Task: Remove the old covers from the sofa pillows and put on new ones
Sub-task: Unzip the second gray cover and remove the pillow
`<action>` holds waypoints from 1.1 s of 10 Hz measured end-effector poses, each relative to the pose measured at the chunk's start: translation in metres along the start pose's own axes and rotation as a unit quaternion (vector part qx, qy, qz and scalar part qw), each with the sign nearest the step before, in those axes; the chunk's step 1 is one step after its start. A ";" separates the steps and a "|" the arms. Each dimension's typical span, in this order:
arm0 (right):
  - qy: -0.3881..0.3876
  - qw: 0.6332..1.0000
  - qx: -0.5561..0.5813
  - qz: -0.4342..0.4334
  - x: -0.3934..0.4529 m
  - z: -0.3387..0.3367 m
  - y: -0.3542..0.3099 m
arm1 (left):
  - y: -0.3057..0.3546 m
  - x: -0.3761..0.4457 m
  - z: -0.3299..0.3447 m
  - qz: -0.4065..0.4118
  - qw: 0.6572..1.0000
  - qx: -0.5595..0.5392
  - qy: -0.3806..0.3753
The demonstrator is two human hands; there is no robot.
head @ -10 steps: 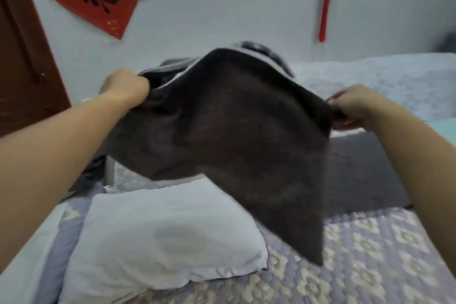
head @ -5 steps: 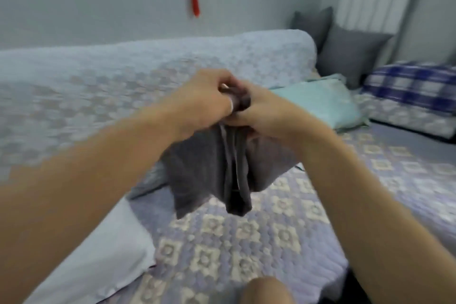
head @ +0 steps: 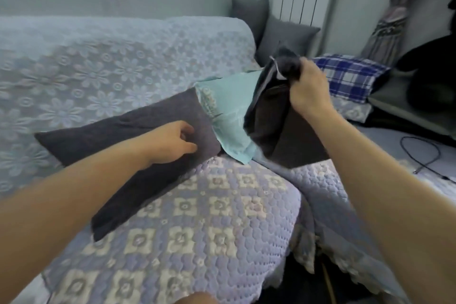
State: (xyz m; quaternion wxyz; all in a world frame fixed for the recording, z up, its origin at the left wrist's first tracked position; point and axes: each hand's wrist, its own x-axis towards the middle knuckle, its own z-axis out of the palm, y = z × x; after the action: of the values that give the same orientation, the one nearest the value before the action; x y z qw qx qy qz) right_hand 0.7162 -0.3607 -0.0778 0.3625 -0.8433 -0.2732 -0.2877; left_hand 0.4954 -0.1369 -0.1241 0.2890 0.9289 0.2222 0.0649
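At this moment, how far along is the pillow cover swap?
Done: one dark cover looks empty, bunched in the right hand. In hand: the left hand, fingers loosely curled, reaches onto a grey cover lying flat on the sofa. Left: no pillow in view wears a fresh cover; the turquoise fabric lies unused.

Left hand (head: 172,142) let go of dark brown fabric pillow cover (head: 276,116), now over flat grey cover (head: 138,155) at 9 o'clock. Right hand (head: 306,89) alone grips bunched cover, lifted toward 1 o'clock.
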 end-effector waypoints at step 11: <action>-0.613 0.771 -0.142 0.101 -0.274 0.342 -0.041 | -0.348 0.059 0.083 -0.324 0.784 -0.436 0.300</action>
State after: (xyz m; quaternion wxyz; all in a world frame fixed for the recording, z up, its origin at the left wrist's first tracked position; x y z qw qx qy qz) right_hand 0.5998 -0.1428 -0.4422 0.0213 -0.9052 -0.3068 0.2933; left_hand 0.4381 0.1031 -0.3899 0.5864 0.5110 0.5333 0.3326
